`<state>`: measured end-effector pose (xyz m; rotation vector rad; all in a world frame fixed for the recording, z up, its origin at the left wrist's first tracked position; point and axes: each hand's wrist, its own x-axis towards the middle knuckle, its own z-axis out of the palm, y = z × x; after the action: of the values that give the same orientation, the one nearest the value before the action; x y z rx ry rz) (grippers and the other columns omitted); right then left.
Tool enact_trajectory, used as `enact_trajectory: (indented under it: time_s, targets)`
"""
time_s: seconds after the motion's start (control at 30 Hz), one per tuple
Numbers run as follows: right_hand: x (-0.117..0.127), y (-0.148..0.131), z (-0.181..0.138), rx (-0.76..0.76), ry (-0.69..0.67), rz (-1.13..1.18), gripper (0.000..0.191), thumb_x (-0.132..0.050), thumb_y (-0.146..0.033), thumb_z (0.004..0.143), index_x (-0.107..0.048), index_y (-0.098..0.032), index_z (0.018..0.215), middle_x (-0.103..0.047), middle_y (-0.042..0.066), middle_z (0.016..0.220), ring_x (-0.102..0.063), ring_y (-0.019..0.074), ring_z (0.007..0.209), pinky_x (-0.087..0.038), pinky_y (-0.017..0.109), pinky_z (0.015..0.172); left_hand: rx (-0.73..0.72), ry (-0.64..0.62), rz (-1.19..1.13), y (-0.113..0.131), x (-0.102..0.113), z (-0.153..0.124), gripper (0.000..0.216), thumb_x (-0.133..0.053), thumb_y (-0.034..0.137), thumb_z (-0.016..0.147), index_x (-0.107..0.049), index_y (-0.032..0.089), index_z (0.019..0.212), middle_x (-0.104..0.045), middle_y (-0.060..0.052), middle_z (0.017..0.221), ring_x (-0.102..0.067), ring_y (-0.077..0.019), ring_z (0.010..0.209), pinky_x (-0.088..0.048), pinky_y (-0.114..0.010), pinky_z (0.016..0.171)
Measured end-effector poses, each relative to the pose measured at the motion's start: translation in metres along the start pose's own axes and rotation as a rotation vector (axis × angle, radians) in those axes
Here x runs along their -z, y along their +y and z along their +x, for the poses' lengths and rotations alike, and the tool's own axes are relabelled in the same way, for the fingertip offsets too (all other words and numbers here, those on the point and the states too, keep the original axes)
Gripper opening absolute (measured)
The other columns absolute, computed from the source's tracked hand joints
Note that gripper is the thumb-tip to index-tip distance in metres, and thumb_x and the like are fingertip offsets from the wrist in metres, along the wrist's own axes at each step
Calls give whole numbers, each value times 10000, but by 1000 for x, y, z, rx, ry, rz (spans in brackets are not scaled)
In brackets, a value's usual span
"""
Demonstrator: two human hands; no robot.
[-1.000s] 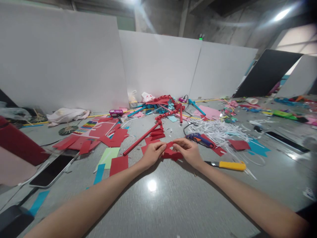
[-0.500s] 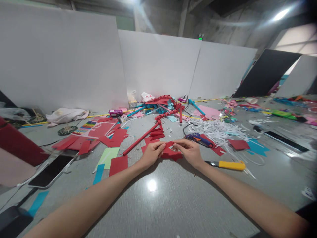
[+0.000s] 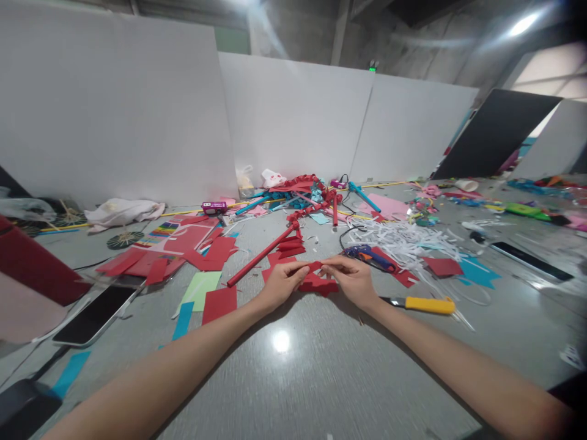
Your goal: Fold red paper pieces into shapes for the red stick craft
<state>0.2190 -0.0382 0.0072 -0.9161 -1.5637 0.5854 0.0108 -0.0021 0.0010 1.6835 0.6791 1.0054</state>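
Note:
Between my two hands is a small piece of red paper (image 3: 315,267), pinched at its left end by my left hand (image 3: 280,284) and at its right end by my right hand (image 3: 352,281). The fingertips partly cover it. Just beneath lie more red paper pieces (image 3: 321,286) on the grey table (image 3: 293,379). Beyond my left hand, folded red paper strips (image 3: 291,244) sit beside a red paper tube (image 3: 261,255). A yellow-handled knife (image 3: 430,305) lies by my right wrist, and a blue glue gun (image 3: 370,257) rests past my right hand.
White paper shreds (image 3: 398,238) are heaped at the right. A phone (image 3: 98,313) lies at the left and another phone (image 3: 529,261) at the far right. Red and teal paper pieces (image 3: 302,189) are piled at the back, before white panels (image 3: 293,116). Red sheets (image 3: 220,304) lie left of my hands.

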Motion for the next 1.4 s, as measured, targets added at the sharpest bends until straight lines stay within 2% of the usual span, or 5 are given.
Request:
enact_trajectory:
  time_s: [0.73, 0.9, 1.03, 1.2, 1.4]
  targets:
    - [0, 3, 3, -3, -34, -78, 133, -704, -328, 930, -748, -210, 974, -762, 39, 817, -720, 193, 719, -576, 315, 696, 16, 72, 92, -3, -3, -1, 390, -541, 474, 970, -600, 171, 732, -507, 39, 514, -469, -100, 444, -357, -209, 473]
    - [-5, 0, 35, 57, -81, -214, 203, -511, -333, 1041, -660, -208, 1098, -740, 55, 946, -702, 181, 802, -555, 310, 722, -2, 373, -57, -8, 2, 2, 388, -500, 554, 979, -547, 192, 845, -630, 11, 630, -511, -95, 432, -395, -202, 440]
    - [-23, 15, 70, 230, -412, -616, 104, -607, -247, 990, -678, -195, 1045, -705, 91, 1052, -635, 233, 1036, -507, 371, 908, 22, 599, -157, -17, 10, 8, 380, -478, 577, 980, -486, 208, 887, -673, -7, 745, -526, -92, 433, -401, -204, 405]
    - [-54, 46, 97, 206, -527, -909, 190, -698, -187, 926, -656, -137, 1104, -653, 136, 1120, -579, 267, 1077, -457, 406, 959, 79, 691, -236, -27, 14, 13, 363, -497, 566, 970, -449, 214, 894, -653, 8, 748, -525, -85, 439, -396, -195, 396]
    - [-66, 64, 107, 174, -506, -900, 28, -663, -145, 941, -651, -138, 964, -641, 103, 1029, -591, 222, 974, -458, 336, 874, 87, 686, -226, -28, 13, 13, 339, -453, 546, 995, -422, 218, 920, -680, -14, 808, -548, -91, 460, -406, -205, 400]
